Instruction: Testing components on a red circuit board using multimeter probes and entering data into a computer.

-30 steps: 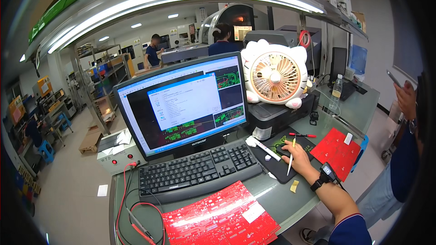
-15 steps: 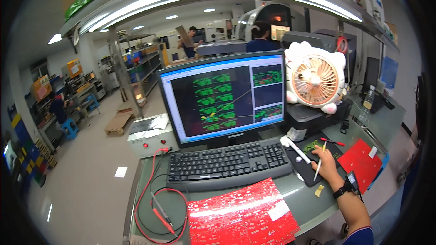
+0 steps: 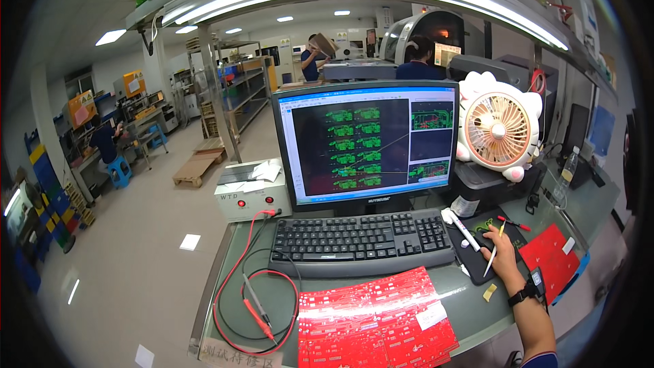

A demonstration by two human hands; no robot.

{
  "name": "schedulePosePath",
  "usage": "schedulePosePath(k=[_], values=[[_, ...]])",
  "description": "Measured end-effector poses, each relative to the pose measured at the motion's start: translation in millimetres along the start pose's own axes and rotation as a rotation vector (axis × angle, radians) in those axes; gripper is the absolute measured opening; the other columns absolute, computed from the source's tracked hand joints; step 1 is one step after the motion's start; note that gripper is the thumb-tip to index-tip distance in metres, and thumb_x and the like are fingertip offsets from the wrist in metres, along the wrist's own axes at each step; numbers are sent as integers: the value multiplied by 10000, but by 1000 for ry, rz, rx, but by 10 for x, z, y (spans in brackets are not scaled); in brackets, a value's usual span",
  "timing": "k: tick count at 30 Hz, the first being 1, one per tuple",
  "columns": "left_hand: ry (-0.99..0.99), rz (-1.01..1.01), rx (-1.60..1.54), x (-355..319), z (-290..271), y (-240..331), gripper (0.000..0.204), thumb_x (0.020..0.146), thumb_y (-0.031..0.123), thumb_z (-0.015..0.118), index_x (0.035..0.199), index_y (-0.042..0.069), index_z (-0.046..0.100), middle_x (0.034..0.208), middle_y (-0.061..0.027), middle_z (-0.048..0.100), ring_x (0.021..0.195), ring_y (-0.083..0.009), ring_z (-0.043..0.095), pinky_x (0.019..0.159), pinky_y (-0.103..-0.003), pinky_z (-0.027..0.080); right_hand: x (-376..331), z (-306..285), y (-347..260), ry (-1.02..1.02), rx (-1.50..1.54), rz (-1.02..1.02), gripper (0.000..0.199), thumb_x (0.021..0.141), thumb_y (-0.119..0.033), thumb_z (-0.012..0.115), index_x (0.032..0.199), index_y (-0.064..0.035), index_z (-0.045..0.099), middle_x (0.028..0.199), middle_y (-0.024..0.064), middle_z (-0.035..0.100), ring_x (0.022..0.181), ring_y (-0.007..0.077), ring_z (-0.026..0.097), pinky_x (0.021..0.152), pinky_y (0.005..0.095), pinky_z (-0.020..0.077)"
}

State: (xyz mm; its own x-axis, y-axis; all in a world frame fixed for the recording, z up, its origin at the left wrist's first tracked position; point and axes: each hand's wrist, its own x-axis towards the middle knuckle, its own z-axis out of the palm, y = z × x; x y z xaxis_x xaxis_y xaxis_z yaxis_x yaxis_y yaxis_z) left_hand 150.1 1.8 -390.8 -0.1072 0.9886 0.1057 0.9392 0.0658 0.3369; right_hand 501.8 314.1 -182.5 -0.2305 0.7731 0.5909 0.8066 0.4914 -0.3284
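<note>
the pop-up is gone from the screen (image 3: 430,144), baring the green drawing (image 3: 346,144), while the right hand (image 3: 505,256)'s fingers curl round a white pen (image 3: 489,265), left hand unseen.

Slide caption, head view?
Right hand holding a slim white pen at a black mouse pad, near a black keyboard and flat red circuit boards.

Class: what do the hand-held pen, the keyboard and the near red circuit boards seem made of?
Pen: probably plastic, finish unclear; even white barrel.
Keyboard: likely matte black plastic; moulded keys, dull front edge.
Red circuit boards: perhaps coated laminate, glossy; bright reflection streak.
</note>
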Motion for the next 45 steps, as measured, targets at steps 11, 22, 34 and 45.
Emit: schedulePosePath(k=[11,22,34,45], values=[[-1,4,0,0,4,22,431,871,473,495,1185,194,593,1241,-80,569,1145,-315,498,920,-572,362,-6,25,42,11,3,0,420,664,-66,745,1055,-74,593,1267,155,549,1126,361,521,943,410,433],[-2,4,-3,-12,-5,42,430,870,474,497,1180,194,597,1235,-80,573,1136,-316,504,914,-567,370,-5,30,59,16,-4,-26,435,662,-65,750,1069,-82,597,1256,154,554,1118,361,523,938,409,435],[-10,30,-1,5,-22,18,428,868,475,498,1174,193,601,1228,-80,579,1127,-318,512,908,-562,379,-18,-15,31,15,-49,-20,487,686,-139,757,1132,-87,570,1278,160,539,1164,364,501,975,414,415],[-7,52,25,103,-60,-39,427,867,476,500,1168,192,604,1221,-80,583,1118,-319,519,903,-557,388,17,-16,-8,42,-57,-43,462,712,-188,758,1121,-83,571,1256,137,552,1150,337,511,954,406,431]])
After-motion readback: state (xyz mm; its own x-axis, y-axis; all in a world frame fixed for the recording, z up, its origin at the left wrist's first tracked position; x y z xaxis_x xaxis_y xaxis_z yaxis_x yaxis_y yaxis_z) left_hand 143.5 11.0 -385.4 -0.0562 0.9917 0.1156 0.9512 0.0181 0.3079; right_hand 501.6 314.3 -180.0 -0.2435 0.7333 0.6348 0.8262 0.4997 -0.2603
